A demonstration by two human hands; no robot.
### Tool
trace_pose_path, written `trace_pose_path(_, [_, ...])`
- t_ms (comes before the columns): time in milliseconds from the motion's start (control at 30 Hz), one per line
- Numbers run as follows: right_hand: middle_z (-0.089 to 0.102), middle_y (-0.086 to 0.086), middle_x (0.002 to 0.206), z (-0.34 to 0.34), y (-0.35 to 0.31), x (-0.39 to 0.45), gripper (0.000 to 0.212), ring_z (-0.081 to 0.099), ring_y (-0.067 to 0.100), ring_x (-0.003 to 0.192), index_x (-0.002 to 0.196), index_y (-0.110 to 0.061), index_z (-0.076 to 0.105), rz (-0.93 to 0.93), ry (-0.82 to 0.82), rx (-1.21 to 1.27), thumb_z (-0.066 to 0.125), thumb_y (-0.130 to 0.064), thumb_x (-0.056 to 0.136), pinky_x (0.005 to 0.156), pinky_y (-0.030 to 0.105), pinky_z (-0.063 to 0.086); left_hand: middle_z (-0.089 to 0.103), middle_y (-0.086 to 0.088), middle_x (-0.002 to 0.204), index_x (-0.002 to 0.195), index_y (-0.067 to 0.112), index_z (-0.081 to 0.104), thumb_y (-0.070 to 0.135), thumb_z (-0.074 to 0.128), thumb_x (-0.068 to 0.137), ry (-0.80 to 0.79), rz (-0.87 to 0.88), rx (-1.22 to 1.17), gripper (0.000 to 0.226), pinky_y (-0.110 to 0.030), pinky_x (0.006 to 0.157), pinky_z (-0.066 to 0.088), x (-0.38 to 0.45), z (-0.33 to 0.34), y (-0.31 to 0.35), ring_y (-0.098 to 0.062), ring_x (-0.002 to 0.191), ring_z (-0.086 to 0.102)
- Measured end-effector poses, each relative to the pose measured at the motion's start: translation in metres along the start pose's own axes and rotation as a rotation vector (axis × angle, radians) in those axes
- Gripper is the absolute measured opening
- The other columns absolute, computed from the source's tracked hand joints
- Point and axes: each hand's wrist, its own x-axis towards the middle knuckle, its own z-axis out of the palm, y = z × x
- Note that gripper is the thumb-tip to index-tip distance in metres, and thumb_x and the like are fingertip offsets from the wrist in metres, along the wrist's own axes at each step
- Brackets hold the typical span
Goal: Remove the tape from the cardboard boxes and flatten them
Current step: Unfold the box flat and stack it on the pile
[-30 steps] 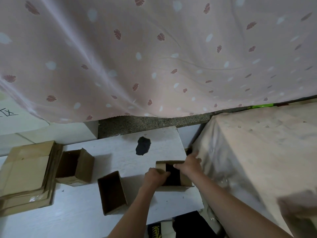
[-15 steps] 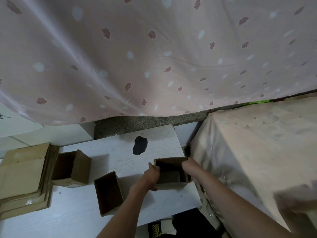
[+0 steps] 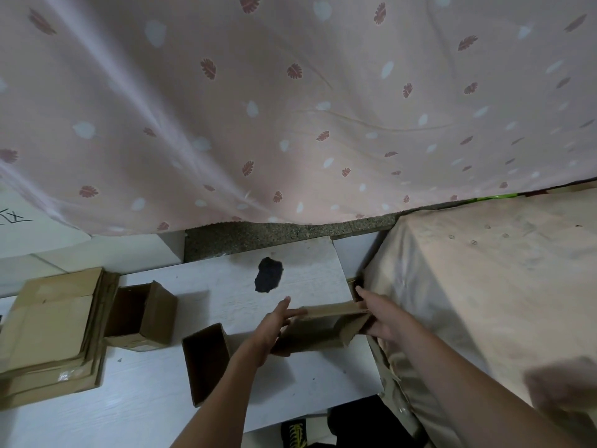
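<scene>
A small brown cardboard box (image 3: 318, 329) sits between my two hands just above the right part of the white table (image 3: 155, 402). It is skewed, its walls leaning flatter. My left hand (image 3: 273, 326) presses its left side with straight fingers. My right hand (image 3: 379, 315) grips its right end, with the thumb under a flap. Two more open boxes lie on the table: one on its side near my left forearm (image 3: 206, 360), the other further left (image 3: 142, 315). A stack of flattened cardboard (image 3: 51, 331) lies at the far left. I cannot make out any tape.
A pink leaf-patterned curtain (image 3: 290, 108) hangs behind the table. A bulky thing under a beige cover (image 3: 484, 286) stands tight against the table's right edge. A black patch (image 3: 268, 279) marks the tabletop. A shoe (image 3: 294, 431) shows below the front edge.
The box stood open and square between my hands; now it is raised slightly and squashed sideways. My left hand's fingers have straightened along its side.
</scene>
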Motion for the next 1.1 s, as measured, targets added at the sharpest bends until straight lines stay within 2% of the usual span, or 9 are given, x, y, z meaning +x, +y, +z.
trace_pose_path(100, [0.072, 0.024, 0.088, -0.002, 0.002, 0.004, 0.032, 0.073, 0.032, 0.072, 0.111, 0.011, 0.058, -0.003, 0.062, -0.073, 0.073, 0.004, 0.085, 0.054, 0.037, 0.059, 0.060, 0.001, 0.118, 0.095, 0.024, 0.081, 0.044, 0.053, 0.100, 0.175, 0.051, 0.237, 0.035, -0.035, 0.083, 0.056, 0.012, 0.001, -0.003, -0.016, 0.096, 0.058])
trace_pose_path(200, [0.071, 0.023, 0.086, 0.001, 0.003, 0.004, 0.030, 0.072, 0.032, 0.065, 0.106, 0.011, 0.061, 0.036, 0.068, -0.220, 0.070, 0.019, 0.078, 0.050, 0.036, 0.058, 0.060, -0.002, 0.130, 0.128, 0.031, 0.064, 0.045, 0.063, 0.093, 0.222, 0.089, 0.640, 0.037, -0.037, 0.108, 0.041, 0.030, 0.003, -0.016, -0.023, 0.122, 0.047])
trace_pose_path(300, [0.072, 0.020, 0.094, 0.008, 0.006, 0.012, 0.024, 0.072, 0.033, 0.083, 0.105, 0.003, 0.064, 0.024, 0.103, -0.373, 0.064, 0.011, 0.083, 0.070, 0.045, 0.062, 0.050, -0.010, 0.139, 0.152, 0.040, 0.030, 0.054, 0.063, 0.090, 0.204, 0.030, 0.670, 0.071, -0.037, 0.102, 0.036, 0.038, 0.007, -0.024, -0.034, 0.135, 0.028])
trace_pose_path(400, [0.064, 0.013, 0.121, 0.022, 0.014, 0.025, 0.039, 0.064, 0.029, 0.108, 0.122, -0.004, 0.059, -0.049, 0.212, -0.638, 0.072, -0.017, 0.087, 0.092, 0.039, 0.056, 0.045, -0.013, 0.142, 0.153, 0.046, 0.028, 0.049, 0.058, 0.096, 0.189, 0.039, 0.665, 0.064, -0.038, 0.102, 0.036, 0.055, 0.017, -0.033, -0.036, 0.133, 0.027])
trace_pose_path(567, [0.048, 0.013, 0.146, 0.033, 0.038, 0.064, 0.086, 0.051, 0.030, 0.130, 0.152, -0.005, 0.029, -0.145, 0.226, -0.715, 0.078, -0.030, 0.085, 0.101, 0.034, 0.048, 0.018, -0.020, 0.151, 0.153, 0.051, 0.026, 0.043, 0.050, 0.102, 0.289, 0.000, 0.711, 0.057, -0.048, 0.117, 0.024, 0.074, 0.024, -0.051, -0.042, 0.133, 0.024])
trace_pose_path(733, [0.045, 0.022, 0.142, 0.043, 0.070, 0.106, 0.083, 0.047, 0.033, 0.129, 0.150, 0.002, 0.026, -0.208, 0.348, -1.043, 0.070, -0.036, 0.090, 0.098, 0.032, 0.043, 0.006, -0.004, 0.162, 0.148, 0.051, 0.027, 0.038, 0.059, 0.098, 0.333, 0.133, 0.469, 0.060, -0.059, 0.115, 0.033, 0.086, 0.035, -0.078, -0.040, 0.147, 0.019])
trace_pose_path(867, [0.043, 0.020, 0.142, 0.044, 0.092, 0.111, 0.084, 0.039, 0.035, 0.132, 0.149, -0.004, 0.033, -0.423, 0.581, -1.326, 0.069, -0.045, 0.086, 0.107, 0.040, 0.034, -0.025, -0.005, 0.165, 0.159, 0.026, -0.010, 0.035, 0.032, 0.109, 0.433, 0.266, 0.887, 0.066, -0.045, 0.126, -0.005, 0.110, 0.044, -0.102, -0.027, 0.151, -0.025])
trace_pose_path(1000, [0.001, 0.018, 0.166, 0.046, 0.111, 0.125, 0.078, -0.001, 0.033, 0.153, 0.160, -0.014, 0.008, -0.807, 0.389, -1.534, 0.048, -0.032, 0.096, 0.125, 0.048, 0.006, -0.029, -0.004, 0.163, 0.156, 0.017, -0.020, 0.039, 0.006, 0.107, 0.448, 0.313, 1.082, 0.060, -0.041, 0.125, -0.010, 0.123, 0.046, -0.114, -0.022, 0.151, -0.027])
trace_pose_path(1100, [0.000, 0.013, 0.166, 0.046, 0.114, 0.143, 0.065, -0.004, 0.025, 0.154, 0.160, -0.014, 0.008, -0.852, 0.318, -1.542, 0.020, -0.041, 0.102, 0.124, 0.049, 0.009, -0.008, -0.007, 0.167, 0.160, 0.015, -0.001, 0.043, 0.008, 0.105, 0.526, 0.385, 1.097, 0.063, -0.044, 0.125, 0.001, 0.130, 0.049, -0.117, -0.025, 0.155, -0.009])
